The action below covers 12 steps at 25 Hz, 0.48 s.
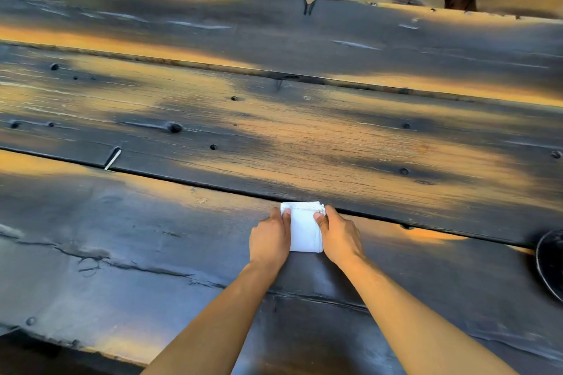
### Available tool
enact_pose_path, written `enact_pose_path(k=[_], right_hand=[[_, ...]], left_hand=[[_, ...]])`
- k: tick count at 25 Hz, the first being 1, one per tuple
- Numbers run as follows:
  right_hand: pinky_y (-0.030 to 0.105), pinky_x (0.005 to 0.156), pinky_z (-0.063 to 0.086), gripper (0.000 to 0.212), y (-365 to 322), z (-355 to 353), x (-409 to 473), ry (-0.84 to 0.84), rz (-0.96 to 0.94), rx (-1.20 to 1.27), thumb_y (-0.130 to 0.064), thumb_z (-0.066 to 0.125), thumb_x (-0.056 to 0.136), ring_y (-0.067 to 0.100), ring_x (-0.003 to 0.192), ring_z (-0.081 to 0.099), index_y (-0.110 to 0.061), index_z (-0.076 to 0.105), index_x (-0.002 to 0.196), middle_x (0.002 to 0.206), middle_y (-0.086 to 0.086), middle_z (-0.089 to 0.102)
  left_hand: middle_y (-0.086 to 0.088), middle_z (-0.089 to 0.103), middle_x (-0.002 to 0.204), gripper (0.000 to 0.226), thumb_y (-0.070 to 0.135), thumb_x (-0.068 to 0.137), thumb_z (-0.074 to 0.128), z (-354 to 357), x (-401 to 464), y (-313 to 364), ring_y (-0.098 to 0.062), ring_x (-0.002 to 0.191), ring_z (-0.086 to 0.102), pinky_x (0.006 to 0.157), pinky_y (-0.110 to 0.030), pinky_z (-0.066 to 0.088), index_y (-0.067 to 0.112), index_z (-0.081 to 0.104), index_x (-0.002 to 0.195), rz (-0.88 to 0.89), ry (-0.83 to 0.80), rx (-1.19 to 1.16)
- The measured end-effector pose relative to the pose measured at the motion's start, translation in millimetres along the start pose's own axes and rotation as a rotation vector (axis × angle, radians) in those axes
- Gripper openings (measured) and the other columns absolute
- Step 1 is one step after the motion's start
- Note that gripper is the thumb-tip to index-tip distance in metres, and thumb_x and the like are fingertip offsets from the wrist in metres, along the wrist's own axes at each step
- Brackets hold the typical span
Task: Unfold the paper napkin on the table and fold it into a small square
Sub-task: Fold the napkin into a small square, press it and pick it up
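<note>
Both forearms reach in from the near edge over the bench (152, 253), dark planks with open seams. Left hand (269, 237) and right hand (339, 236) flank the napkin (304, 231), thumbs pressing its top, likely to set the creases. Napkin lies folded, layered edges showing at right, its far edge at a plank seam. Dark round object (551, 262) sits well right, no obstruction.

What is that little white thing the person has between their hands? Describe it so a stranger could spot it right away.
Start with the long dark plank table, scorched black with orange patches. On the plank nearest the person, just below a seam between boards, the left hand and right hand press the sides of a folded paper napkin. It is the only white thing there, a small layered rectangle lying flat.
</note>
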State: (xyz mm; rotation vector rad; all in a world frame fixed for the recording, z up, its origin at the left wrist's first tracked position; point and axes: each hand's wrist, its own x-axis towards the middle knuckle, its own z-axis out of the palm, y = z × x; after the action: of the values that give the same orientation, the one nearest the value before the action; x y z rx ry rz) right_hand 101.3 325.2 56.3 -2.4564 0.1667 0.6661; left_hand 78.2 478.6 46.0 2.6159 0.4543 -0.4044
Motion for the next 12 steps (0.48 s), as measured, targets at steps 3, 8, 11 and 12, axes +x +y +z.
enact_pose_path(k=[3,8,11,12], right_hand=[[0.041,0.076,0.052,0.036,-1,5,7,0.017,0.044,-0.032,-0.049,0.035,0.103,0.040,0.097,0.062,-0.019,0.050,0.120,0.103,0.019,0.068],[0.040,0.070,0.050,0.035,-3,8,17,0.073,0.107,-0.067,-0.047,0.038,0.103,0.038,0.093,0.064,-0.014,0.046,0.109,0.099,0.017,0.069],[0.039,0.072,0.049,0.040,-6,14,18,0.145,0.152,-0.094,-0.050,0.041,0.101,0.037,0.096,0.065,-0.012,0.051,0.104,0.100,0.016,0.071],[0.038,0.071,0.049,0.041,-7,15,16,0.165,0.168,-0.094,-0.051,0.042,0.101,0.036,0.097,0.066,-0.012,0.053,0.104,0.101,0.015,0.072]], left_hand=[[-0.016,0.072,0.095,0.041,0.045,0.107,0.027,3,6,1,-0.041,0.089,0.067,0.068,-0.040,0.046,0.011,0.050,0.109,-0.009,0.005,0.032],[-0.013,0.072,0.099,0.039,0.046,0.106,0.028,5,10,4,-0.038,0.091,0.068,0.068,-0.038,0.048,0.016,0.050,0.116,-0.037,-0.006,0.090],[-0.012,0.070,0.106,0.041,0.048,0.106,0.028,6,14,5,-0.038,0.093,0.068,0.069,-0.039,0.049,0.015,0.050,0.115,-0.074,-0.020,0.089],[-0.012,0.066,0.111,0.042,0.049,0.105,0.029,7,13,6,-0.037,0.094,0.068,0.067,-0.038,0.049,0.014,0.050,0.116,-0.093,-0.021,0.073]])
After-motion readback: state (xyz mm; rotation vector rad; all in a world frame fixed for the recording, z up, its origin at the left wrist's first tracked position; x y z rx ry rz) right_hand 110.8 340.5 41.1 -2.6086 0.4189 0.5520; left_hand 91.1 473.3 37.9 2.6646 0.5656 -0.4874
